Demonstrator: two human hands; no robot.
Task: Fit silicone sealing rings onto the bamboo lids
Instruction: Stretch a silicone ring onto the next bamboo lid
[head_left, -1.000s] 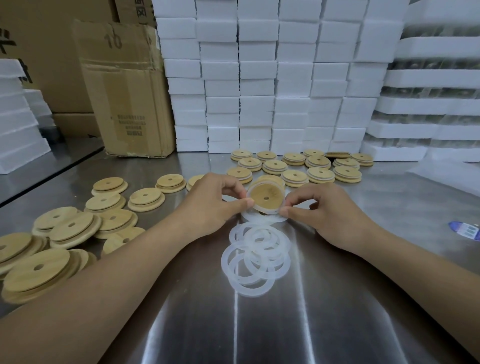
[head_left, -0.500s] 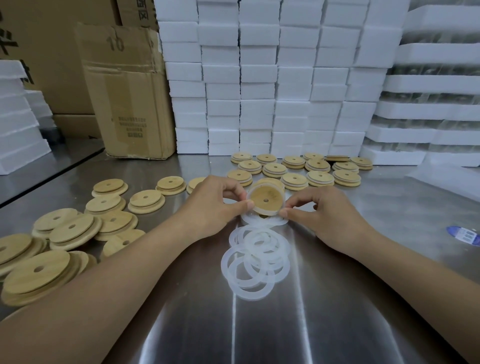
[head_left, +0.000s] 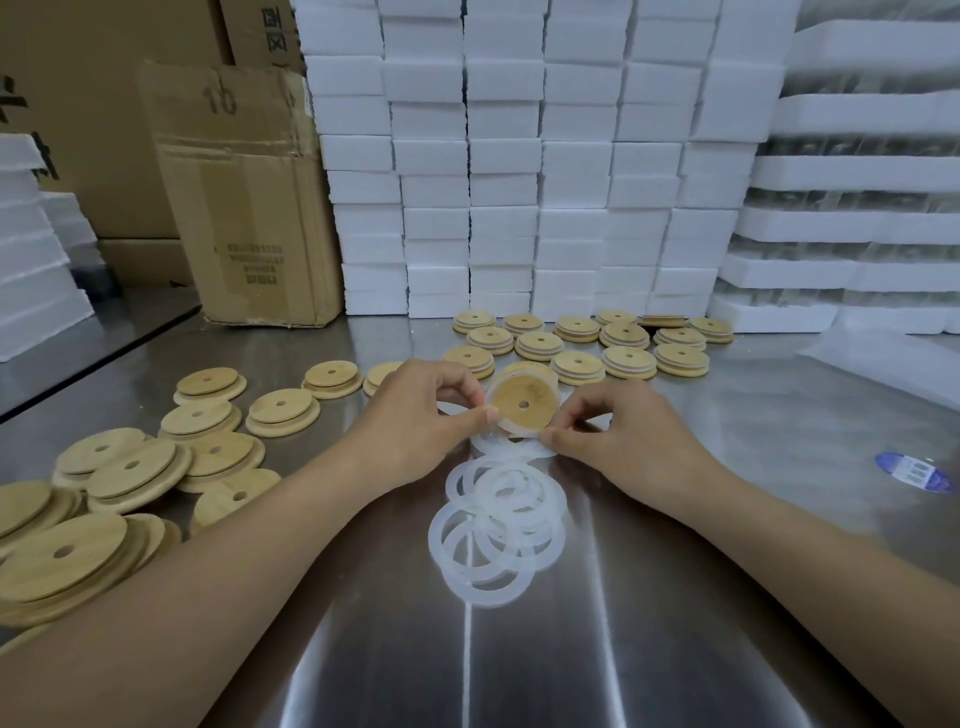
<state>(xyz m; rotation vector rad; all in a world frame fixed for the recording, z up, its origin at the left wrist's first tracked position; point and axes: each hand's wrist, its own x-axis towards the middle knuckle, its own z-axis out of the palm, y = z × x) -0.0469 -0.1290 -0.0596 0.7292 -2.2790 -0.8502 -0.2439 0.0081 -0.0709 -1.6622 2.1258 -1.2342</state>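
Bamboo lid (head_left: 523, 404), ringed in translucent silicone, is being pinched between left hand (head_left: 415, 415) and right hand (head_left: 618, 436) above loose sealing rings (head_left: 496, 530).

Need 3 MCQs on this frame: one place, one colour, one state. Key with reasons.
1. Loose rings lie: A) in a bin B) on the table, nearer the camera than the held lid C) on the floor
2. Ring colour: A) black B) red C) translucent white
3. Held lid is: A) flat on the table B) pinched by left hand and right hand, tilted up C) stacked

1 B: pile sits on steel below the hands. 2 C: milky, overlaps show through. 3 B: both hands grip its rim.
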